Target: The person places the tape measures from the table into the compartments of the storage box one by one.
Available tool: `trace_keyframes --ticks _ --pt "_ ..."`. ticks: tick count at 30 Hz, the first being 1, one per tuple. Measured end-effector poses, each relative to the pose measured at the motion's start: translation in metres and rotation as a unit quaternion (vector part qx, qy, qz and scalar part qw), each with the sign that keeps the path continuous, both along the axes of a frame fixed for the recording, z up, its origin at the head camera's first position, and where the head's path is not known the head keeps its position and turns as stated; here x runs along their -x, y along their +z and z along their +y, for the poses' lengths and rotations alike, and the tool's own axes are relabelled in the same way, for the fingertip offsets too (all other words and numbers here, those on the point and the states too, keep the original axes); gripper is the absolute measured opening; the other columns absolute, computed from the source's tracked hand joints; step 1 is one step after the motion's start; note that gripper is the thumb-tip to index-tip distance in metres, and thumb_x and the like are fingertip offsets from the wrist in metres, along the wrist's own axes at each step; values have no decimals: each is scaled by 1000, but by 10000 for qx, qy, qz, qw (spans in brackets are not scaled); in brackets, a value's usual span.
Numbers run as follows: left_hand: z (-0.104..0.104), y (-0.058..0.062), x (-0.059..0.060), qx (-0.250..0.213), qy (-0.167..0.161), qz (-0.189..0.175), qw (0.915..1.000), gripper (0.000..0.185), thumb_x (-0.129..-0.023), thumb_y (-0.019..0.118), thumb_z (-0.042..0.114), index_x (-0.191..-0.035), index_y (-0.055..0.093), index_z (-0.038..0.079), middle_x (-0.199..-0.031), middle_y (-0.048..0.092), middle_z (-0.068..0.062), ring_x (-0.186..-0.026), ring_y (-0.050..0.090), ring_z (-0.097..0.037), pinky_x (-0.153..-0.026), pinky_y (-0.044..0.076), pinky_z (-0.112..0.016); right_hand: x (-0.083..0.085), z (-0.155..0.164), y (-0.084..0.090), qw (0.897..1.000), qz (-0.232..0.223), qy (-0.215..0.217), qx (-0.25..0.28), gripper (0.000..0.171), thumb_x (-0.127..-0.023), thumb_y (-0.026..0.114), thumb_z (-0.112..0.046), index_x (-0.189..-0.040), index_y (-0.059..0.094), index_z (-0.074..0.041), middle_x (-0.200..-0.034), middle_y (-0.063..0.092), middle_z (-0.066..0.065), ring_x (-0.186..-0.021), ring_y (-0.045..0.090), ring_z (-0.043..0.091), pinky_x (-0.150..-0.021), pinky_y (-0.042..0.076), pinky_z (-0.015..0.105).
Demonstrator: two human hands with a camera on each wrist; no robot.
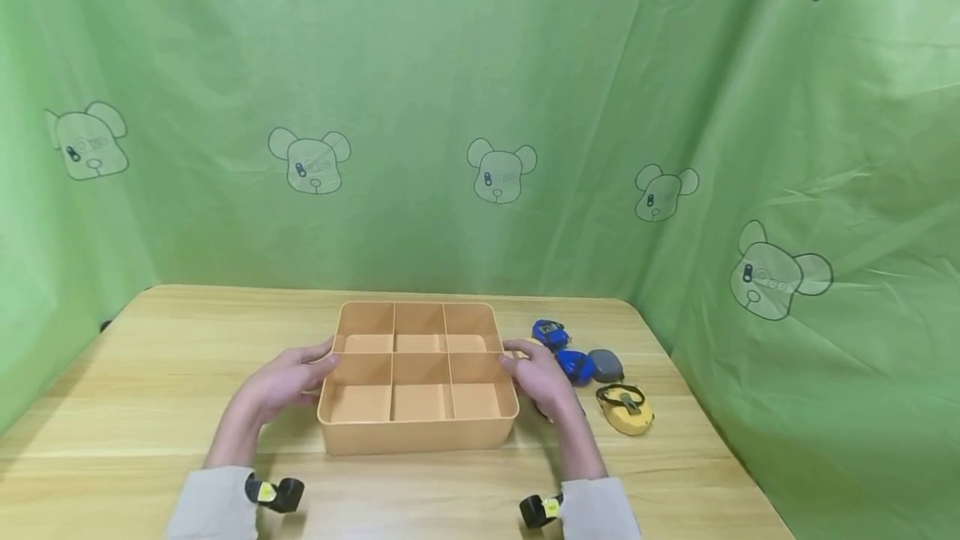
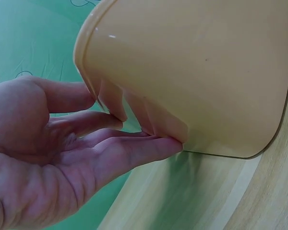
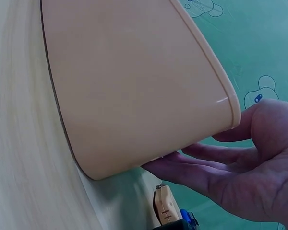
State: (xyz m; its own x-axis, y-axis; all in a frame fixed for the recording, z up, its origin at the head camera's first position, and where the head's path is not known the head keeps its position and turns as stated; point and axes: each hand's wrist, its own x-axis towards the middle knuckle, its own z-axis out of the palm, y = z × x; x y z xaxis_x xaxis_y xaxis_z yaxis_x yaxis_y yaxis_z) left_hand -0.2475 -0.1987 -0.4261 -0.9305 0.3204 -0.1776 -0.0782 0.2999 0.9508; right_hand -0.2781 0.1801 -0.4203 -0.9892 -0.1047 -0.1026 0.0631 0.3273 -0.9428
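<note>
While my left hand [image 1: 288, 382] lies against the left wall of the tan divided tray [image 1: 420, 432], its fingers [image 2: 134, 153] stay straight and loose, the tips touching the wall low down near the tabletop, as the left wrist view shows; nothing is curled round the rim. I see the same on the other side: my right hand [image 1: 542, 380] sits flat against the tray's right wall, fingers [image 3: 182, 170] stretched out and relaxed, their tips at the plastic just under the lip. Both hands therefore press or touch rather than grip.

That tray stands in the lower middle of the head view on the wooden table [image 1: 150, 373], with six compartments in two rows of three, all showing bare floors. Just right of my right hand, in the lower right part of the frame, lie a blue tape measure [image 1: 550, 332], a second blue one [image 1: 576, 365], a grey one [image 1: 606, 365] and a yellow one [image 1: 626, 409], close together. Grey sleeves [image 1: 213, 507] cover my forearms at the bottom edge. Green cloth printed with bear heads [image 1: 501, 171] hangs behind and to both sides.
</note>
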Motion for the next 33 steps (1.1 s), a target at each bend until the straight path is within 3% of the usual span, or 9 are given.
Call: trace_keyframes --ticks 5,14,33 --pt "-2 -1 -1 31 -16 16 10000 69 -108 47 30 -158 16 -5 -156 30 -35 -139 41 -54 -106 51 -60 -1 3 0 9999 -62 -8 -91 50 -98 58 -11 -143 49 7 -125 66 31 -106 71 43 -82 64 51" --pt "-1 -2 -3 5 231 30 9997 71 -104 56 27 -157 23 -6 -151 38 -39 -136 42 -58 -106 50 -61 -1 8 1 9998 -134 55 -156 47 -96 61 -9 -139 54 8 -123 67 29 -100 73 42 -82 64 52" --pt "-2 1 -4 -210 126 -13 9997 75 -101 61 23 -157 21 -5 -149 44 -37 -132 49 -55 -99 57 -55 -3 13 8 9986 -319 278 -326 42 -97 60 -10 -135 56 7 -119 69 25 -105 72 40 -84 64 51"
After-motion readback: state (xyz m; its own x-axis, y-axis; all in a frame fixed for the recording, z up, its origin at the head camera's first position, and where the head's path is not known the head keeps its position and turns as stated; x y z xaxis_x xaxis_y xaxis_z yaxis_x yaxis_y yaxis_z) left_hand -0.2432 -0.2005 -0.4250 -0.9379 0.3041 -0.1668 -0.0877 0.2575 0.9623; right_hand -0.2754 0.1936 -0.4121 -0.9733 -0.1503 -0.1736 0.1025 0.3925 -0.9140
